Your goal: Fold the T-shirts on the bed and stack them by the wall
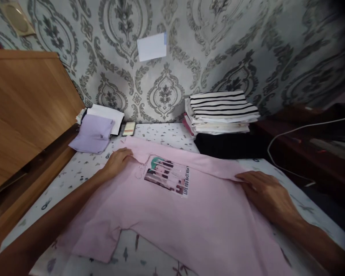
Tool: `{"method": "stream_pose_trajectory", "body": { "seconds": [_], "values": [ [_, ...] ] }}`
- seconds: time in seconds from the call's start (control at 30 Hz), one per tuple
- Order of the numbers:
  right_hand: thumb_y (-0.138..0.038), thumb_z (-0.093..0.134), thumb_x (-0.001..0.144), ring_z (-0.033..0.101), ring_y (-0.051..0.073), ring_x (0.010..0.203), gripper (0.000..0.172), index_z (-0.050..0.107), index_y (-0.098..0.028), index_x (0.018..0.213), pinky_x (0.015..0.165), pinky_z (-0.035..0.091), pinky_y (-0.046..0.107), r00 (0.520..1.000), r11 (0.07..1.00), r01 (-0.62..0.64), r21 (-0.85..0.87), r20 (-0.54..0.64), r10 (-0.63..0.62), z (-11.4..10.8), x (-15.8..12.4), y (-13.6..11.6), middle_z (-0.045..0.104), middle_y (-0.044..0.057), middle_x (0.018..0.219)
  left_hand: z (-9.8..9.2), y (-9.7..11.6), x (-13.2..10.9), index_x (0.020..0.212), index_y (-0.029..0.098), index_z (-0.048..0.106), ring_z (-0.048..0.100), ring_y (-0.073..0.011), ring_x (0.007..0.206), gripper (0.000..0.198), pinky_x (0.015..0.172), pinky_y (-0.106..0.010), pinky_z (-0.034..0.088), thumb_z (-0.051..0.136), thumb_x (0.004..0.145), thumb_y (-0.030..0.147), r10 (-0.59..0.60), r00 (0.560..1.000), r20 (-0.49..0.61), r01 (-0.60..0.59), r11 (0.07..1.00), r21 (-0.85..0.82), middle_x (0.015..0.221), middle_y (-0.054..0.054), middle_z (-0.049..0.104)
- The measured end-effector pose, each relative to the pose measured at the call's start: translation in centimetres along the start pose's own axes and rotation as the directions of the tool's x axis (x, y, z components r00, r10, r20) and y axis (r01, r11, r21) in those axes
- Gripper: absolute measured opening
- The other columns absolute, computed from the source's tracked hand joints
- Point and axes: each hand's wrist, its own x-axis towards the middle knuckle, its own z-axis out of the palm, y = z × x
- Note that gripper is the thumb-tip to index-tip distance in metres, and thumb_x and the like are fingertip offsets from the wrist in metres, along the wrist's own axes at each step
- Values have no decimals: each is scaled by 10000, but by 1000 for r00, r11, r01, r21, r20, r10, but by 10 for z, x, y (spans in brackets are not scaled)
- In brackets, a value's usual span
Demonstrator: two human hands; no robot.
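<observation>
A pink T-shirt (172,214) with a printed picture (167,174) lies spread on a bed with a white patterned sheet (74,172). My left hand (118,161) rests on the shirt's upper left edge near the neckline, fingers curled and pressing the fabric. My right hand (266,191) lies flat on the shirt's right side at a folded edge, fingers stretched out toward the left.
A stack of folded clothes with a black-and-white striped top (222,109) sits at the back right, above dark fabric (227,145). A lilac folded garment (92,133) and white items lie at the back left. A wooden headboard (25,111) stands left. A white cable (278,142) runs at right.
</observation>
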Motion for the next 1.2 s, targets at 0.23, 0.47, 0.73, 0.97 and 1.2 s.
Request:
{"method": "stream_pose_trajectory", "body": {
  "seconds": [0.23,0.47,0.73,0.97,1.2],
  "values": [
    [-213,409,924,713,255,760,330,734,-173,882,687,554,390,1000,1000,21,-8,19,-21,-15,2,-5,758,82,835,-12,1,-16,1017,216,742,685,-238,989,360,930,-350,494,409,933,322,-71,994,87,74,996,-39,1060,-52,770],
    [-231,421,903,723,265,796,332,752,-205,887,717,569,408,992,999,-32,16,120,30,-14,-4,-1,771,88,868,-33,-2,3,1047,266,731,701,-247,953,274,774,-313,491,527,874,323,-214,920,327,147,965,218,1012,-38,777],
    [-193,453,870,725,259,753,283,729,-254,858,662,590,419,986,995,-62,78,161,49,-10,-7,-4,767,76,863,11,-13,70,1432,210,490,479,-268,1397,451,1130,-456,368,383,1001,288,-186,946,264,120,961,248,1526,-113,522],
    [-213,462,911,727,255,810,259,718,-252,909,717,597,409,986,992,-60,111,163,41,-10,-14,-3,762,77,907,19,-63,73,1418,191,478,448,-296,1421,429,1106,-497,391,316,1036,302,-308,934,181,244,919,309,1558,-143,473],
    [-155,439,901,693,252,881,289,723,-198,924,785,547,396,941,978,-182,102,308,143,-15,-6,-12,751,93,938,20,-56,70,1433,118,471,382,-313,1469,501,1181,-512,322,297,997,293,-209,967,147,154,935,318,1581,-195,414]
  ]
}}
